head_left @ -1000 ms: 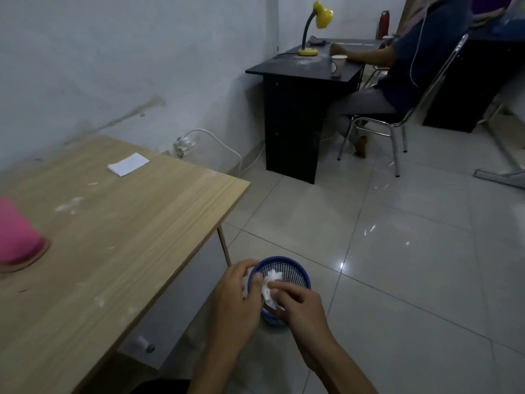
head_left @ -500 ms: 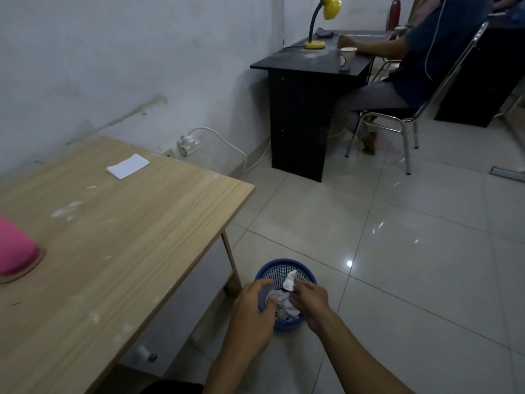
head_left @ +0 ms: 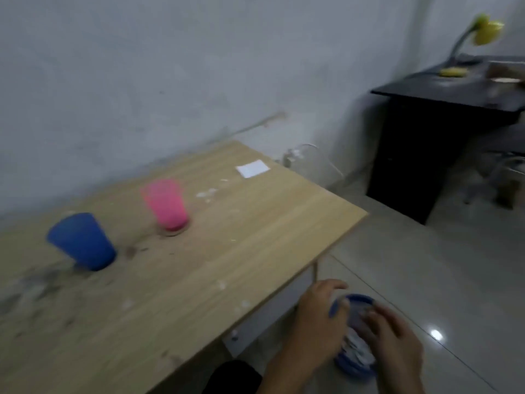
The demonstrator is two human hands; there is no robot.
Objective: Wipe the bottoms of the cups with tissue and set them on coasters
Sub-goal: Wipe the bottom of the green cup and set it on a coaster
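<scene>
A pink cup point(head_left: 166, 204) stands upright on a round coaster point(head_left: 177, 232) on the wooden table point(head_left: 255, 237). To its left a blue cup point(head_left: 82, 241) stands on the table; no coaster shows under it in the blur. A flat white tissue point(head_left: 252, 168) lies near the table's far right corner. Both my hands hover over a blue mesh bin point(head_left: 353, 336) on the floor beside the table. My left hand point(head_left: 318, 322) and my right hand point(head_left: 395, 342) have loose fingers and hold nothing. Crumpled white tissue point(head_left: 355, 346) lies in the bin.
A black desk point(head_left: 443, 132) with a yellow lamp point(head_left: 480, 38) stands at the back right. A white cable and socket point(head_left: 301, 155) sit by the wall behind the table. Pale tiled floor point(head_left: 426, 265) spreads to the right. The frame is blurred.
The crumpled tissue has left my fingers and lies in the bin. My view has swung left, bringing the pink and blue cups into sight.
</scene>
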